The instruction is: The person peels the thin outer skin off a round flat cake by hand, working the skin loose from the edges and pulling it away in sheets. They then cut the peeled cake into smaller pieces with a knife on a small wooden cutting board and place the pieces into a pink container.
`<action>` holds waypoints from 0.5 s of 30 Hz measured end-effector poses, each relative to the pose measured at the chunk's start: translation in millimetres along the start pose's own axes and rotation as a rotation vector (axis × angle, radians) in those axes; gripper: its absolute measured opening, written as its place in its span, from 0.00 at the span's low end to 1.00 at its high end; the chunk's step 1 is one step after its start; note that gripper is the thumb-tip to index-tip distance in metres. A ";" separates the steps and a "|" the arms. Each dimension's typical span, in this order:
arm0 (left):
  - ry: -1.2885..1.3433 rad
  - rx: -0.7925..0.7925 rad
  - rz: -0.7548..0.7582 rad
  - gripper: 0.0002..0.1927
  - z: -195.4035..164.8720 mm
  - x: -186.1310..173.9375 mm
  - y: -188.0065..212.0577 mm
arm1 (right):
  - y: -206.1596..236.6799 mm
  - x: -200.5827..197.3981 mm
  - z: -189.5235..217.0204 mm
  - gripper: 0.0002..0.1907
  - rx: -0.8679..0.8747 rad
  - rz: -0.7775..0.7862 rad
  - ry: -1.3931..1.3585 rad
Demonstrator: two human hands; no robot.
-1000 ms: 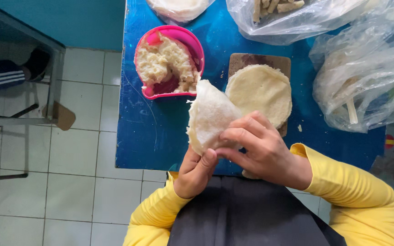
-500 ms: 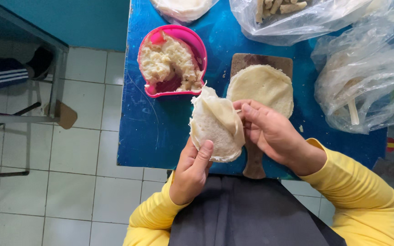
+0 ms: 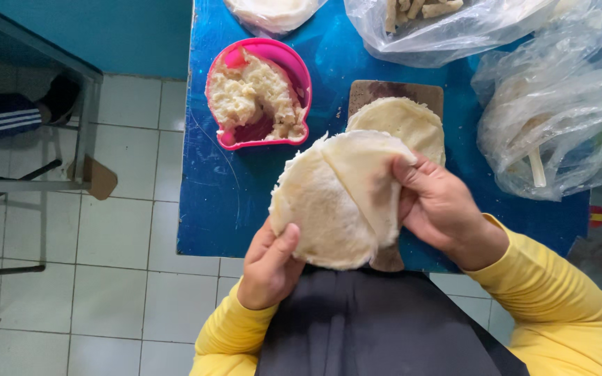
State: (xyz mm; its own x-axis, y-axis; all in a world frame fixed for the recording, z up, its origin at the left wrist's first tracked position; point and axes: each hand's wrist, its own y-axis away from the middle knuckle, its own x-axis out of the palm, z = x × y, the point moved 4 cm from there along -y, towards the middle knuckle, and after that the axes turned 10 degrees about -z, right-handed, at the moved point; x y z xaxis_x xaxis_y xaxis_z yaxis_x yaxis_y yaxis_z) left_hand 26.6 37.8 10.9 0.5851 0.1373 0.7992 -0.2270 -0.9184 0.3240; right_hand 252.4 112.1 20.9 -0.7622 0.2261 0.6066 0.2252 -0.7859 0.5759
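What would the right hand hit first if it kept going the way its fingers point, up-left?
The right hand already grips the pale round dough sheet; past that, probably the pink plastic bowl of crumbly filling, though depth is unclear.

Viewpoint: I see from a head-worn camera, facing steeply down.
Range: close above my hands (image 3: pixel 357 223) and the blue table (image 3: pixel 238 188).
Views: one only.
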 end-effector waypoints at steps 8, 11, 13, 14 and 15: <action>0.155 0.105 -0.117 0.30 -26.4 -34.0 9.5 | 17.3 -15.4 73.4 0.14 -0.339 -0.079 0.157; 0.196 0.194 -0.181 0.29 -33.4 -39.4 12.0 | 23.7 -8.8 90.7 0.13 -0.454 -0.103 0.271; 0.166 0.287 -0.266 0.30 -37.8 -42.8 14.1 | 28.8 -4.1 98.4 0.16 -0.414 -0.130 0.400; 0.168 0.289 -0.264 0.30 -38.2 -42.5 14.7 | 29.1 0.4 98.8 0.17 -0.378 -0.076 0.431; 0.169 0.292 -0.260 0.30 -38.4 -42.1 15.0 | 29.3 4.0 99.3 0.17 -0.342 -0.021 0.462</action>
State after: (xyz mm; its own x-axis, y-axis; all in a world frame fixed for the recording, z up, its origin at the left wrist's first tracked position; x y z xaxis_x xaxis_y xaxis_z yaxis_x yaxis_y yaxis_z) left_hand -31.4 32.5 1.5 0.4527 0.4151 0.7891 0.1562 -0.9083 0.3882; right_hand 316.2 147.1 94.7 -0.9677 0.0295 0.2503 0.0562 -0.9429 0.3284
